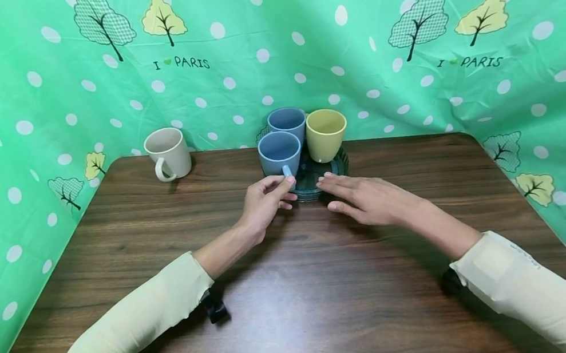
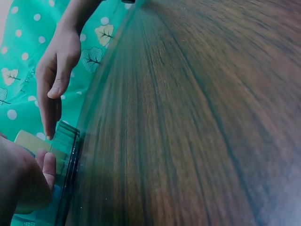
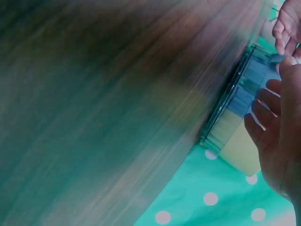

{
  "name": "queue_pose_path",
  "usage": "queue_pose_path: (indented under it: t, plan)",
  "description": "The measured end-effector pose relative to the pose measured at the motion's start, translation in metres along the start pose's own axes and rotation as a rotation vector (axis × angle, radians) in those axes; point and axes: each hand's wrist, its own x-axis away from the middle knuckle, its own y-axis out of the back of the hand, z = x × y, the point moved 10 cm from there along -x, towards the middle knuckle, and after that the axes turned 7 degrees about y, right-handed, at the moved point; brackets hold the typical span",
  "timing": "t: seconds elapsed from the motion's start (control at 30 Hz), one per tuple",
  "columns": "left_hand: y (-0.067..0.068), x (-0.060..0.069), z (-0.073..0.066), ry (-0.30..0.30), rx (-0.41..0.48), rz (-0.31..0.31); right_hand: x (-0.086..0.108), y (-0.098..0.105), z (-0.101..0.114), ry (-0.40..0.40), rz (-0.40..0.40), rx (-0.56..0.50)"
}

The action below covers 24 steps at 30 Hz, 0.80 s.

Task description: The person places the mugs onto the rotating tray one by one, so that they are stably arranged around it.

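One pale mug stands alone at far left on the brown table; three others share a dark green glass tray to its right.

The pale mug's handle faces near; next comes the left hand, its grip narrow, thumb and fingers pinching the handle of the near blue mug, which sits at the tray's left side. Just beyond it, a little right, is the far blue mug, and right of that the yellow mug, all upright. Rightmost is the right hand, holding nothing, fingers straight and fingertips at the tray's near right rim; whether they touch it, I cannot tell. A green dotted cloth hangs behind the table.
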Motion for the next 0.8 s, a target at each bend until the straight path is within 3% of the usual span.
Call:
queue_pose_path:
  t: [0.37,0.8]
  plan:
    - [0.015,0.001,0.001,0.004,-0.005,-0.021,0.004,0.017,-0.021,-0.004,-0.084,0.075]
    - [0.033,0.003,-0.004,-0.008,0.017,-0.038,0.012,0.014,-0.052,-0.117,-0.032,0.062]
